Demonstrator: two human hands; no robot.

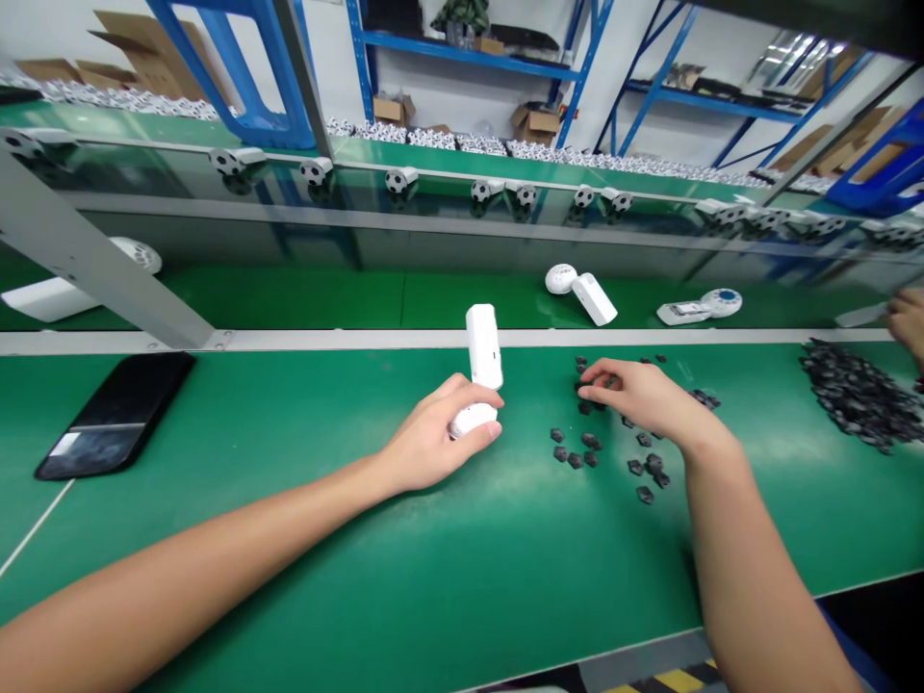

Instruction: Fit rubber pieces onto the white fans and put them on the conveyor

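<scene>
White device (483, 348) sits clasped in the left hand (437, 438); right hand (642, 395), grip unclear, apparently picks black pieces (576, 461): clean pinch needed next.

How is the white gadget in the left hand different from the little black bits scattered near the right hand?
The white gadget is much bigger than each of the black bits. The gadget has a long body and a rounded end; the bits are angular. There's one gadget in the left hand, but many bits around the right hand. Both are at the green table.
</scene>
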